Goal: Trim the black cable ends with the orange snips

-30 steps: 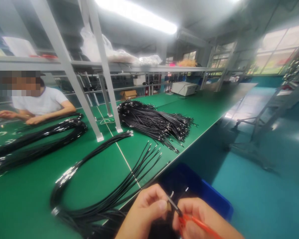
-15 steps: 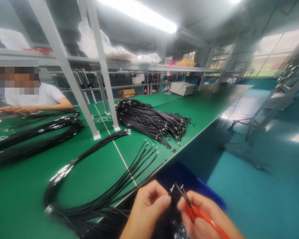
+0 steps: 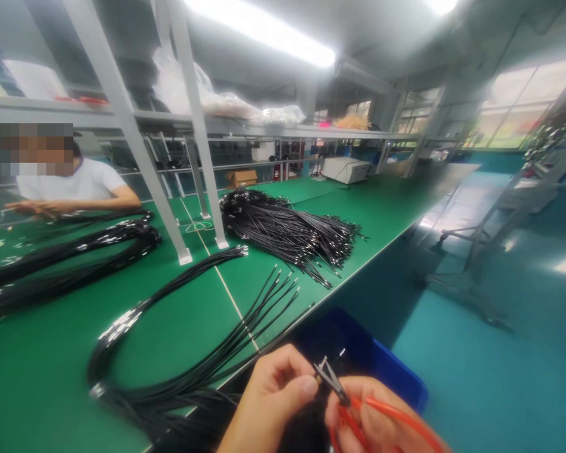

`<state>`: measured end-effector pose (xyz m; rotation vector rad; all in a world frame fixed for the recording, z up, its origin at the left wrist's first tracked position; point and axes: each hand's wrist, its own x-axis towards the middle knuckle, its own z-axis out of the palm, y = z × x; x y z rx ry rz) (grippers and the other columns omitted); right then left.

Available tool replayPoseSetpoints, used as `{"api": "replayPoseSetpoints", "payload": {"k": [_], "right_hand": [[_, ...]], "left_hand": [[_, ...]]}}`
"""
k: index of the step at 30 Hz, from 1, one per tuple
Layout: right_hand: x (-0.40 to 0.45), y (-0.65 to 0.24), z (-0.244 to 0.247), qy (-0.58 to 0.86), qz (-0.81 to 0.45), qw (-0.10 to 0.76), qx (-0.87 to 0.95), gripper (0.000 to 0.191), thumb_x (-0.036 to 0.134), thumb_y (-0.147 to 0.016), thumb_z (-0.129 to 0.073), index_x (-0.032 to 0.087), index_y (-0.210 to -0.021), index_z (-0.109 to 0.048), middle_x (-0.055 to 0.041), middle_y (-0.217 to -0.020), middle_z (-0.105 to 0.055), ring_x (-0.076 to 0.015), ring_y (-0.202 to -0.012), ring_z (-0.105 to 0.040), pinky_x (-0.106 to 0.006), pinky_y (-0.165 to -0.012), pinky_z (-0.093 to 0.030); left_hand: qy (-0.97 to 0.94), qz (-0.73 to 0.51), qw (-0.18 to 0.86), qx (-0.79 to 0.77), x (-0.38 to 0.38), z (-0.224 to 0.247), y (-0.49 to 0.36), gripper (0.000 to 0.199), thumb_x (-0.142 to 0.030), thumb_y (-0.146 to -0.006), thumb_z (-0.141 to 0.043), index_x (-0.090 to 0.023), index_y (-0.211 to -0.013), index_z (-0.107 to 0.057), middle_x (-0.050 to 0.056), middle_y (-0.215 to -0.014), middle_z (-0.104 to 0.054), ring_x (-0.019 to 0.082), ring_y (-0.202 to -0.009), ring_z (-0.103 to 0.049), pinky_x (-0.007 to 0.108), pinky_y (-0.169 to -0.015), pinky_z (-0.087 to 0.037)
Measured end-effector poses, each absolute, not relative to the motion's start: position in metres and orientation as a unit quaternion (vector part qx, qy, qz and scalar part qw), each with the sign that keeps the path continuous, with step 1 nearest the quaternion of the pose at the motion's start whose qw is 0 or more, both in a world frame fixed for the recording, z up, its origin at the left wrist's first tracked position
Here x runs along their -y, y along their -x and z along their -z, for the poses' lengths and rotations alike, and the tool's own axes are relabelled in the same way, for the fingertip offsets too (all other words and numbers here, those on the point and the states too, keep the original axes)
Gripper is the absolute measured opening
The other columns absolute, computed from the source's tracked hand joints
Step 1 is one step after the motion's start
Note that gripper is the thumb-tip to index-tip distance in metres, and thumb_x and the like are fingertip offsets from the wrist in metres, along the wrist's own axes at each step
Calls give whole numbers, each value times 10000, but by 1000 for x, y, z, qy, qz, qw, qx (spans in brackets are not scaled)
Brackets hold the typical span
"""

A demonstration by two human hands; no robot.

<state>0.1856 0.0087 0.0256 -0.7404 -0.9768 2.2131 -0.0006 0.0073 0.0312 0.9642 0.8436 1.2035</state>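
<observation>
My left hand pinches a dark cable end between thumb and fingers, just past the table's front edge. My right hand is closed around red-handled scissors. Their parted dark blades are at the tip of the cable, close to my left fingertips. A bundle of black cables with light tips curves over the green table, its loose ends fanned out near the edge. A larger pile of black cables lies farther back.
Below my hands is a blue bin. White posts carry a shelf over the table. At the left, a person in a white shirt sits behind more cables. A white box stands farther back.
My right hand has moved left, bringing the scissors to the cable end at my left fingertips. The blades now stand wider apart. My left hand has barely moved.
</observation>
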Motion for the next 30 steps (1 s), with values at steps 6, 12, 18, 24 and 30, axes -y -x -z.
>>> {"api": "replayPoseSetpoints", "payload": {"k": [6,12,18,24,30], "right_hand": [[-17,-185,-25,280,-808,249,456,535,625,-673,-704,159,-921,-618,12,-612,-570,-53,-435,-365,-174,-398,-265],[-18,-186,-18,322,-751,242,523,539,645,-578,-757,174,-746,-556,94,-534,-428,-39,-442,-267,-193,-417,-194],[-19,-203,-21,353,-701,373,495,587,651,-601,-743,188,-931,-597,5,-654,-608,-85,-477,-410,-228,-438,-243],[-23,-212,-26,437,-663,493,356,393,442,-582,-850,236,-854,-655,-23,-669,-642,-149,-485,-458,-288,-465,-333],[-13,-191,-44,408,-635,554,351,350,447,-606,-824,265,-862,-667,-14,-678,-616,-171,-486,-467,-334,-484,-405]], "left_hand": [[-423,-527,639,-368,-7,-31,1,277,-368,-698,-775,-159,-637,-604,-25,-586,-558,111,-566,-437,210,-554,-347],[-435,-527,627,-373,-11,-24,5,273,-378,-694,-761,-165,-636,-599,-20,-578,-575,119,-550,-467,216,-533,-358],[-633,-358,421,-542,-16,-14,-21,147,-226,-801,-536,-191,-664,-579,16,-659,-601,185,-660,-560,279,-622,-405],[-679,-245,274,-636,-29,-4,-11,116,-178,-808,-572,-220,-748,-662,67,-841,-649,264,-843,-587,351,-746,-396],[-662,-207,147,-705,-72,9,3,166,-78,-744,-624,-176,-878,-635,110,-970,-601,334,-1027,-506,436,-890,-345]]}}
